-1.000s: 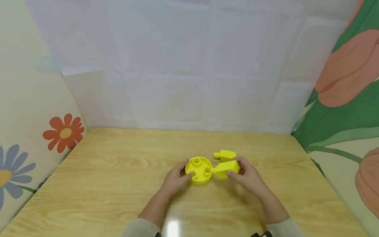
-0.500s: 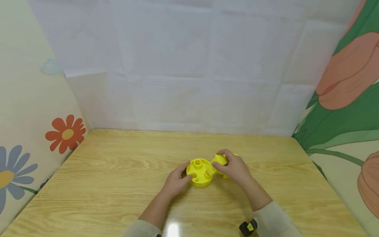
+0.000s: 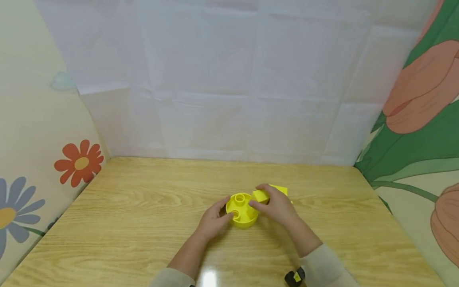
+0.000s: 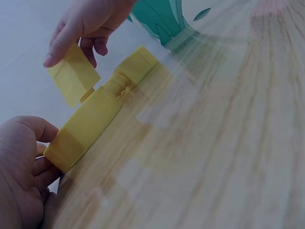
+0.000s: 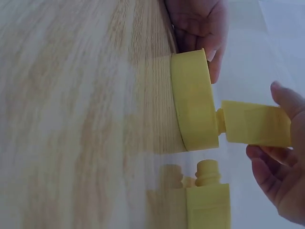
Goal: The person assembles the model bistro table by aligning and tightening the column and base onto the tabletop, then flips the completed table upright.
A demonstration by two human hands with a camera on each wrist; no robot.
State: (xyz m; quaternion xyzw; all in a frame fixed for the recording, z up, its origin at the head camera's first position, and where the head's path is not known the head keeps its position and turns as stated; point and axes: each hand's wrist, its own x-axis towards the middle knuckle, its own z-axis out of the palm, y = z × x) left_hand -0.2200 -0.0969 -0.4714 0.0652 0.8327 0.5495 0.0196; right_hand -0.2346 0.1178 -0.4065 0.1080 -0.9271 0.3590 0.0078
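A shallow round yellow dish (image 3: 243, 221) with tube-like sockets inside rests on the wooden table. My left hand (image 3: 214, 219) grips its left rim, thumb over the edge and fingers along the outer wall. My right hand (image 3: 279, 205) pinches a yellow block (image 3: 260, 196) above the dish's right side. In the right wrist view, that block (image 5: 257, 124) stands out from the dish's open face, its narrow neck at the rim (image 5: 204, 95). The neck's tip is hidden inside the dish. The right-hand socket is covered by block and fingers in the head view.
Another yellow block (image 5: 208, 205) with a ridged neck lies on the table beside the dish, partly behind my right hand in the head view. A white sheet (image 3: 229, 99) hangs along the back edge. Flower-patterned panels (image 3: 81, 162) stand at both sides.
My right hand has moved left and turned the block from sideways to upright over the dish's right-hand socket. My left hand keeps its hold on the dish, which stays almost in place.
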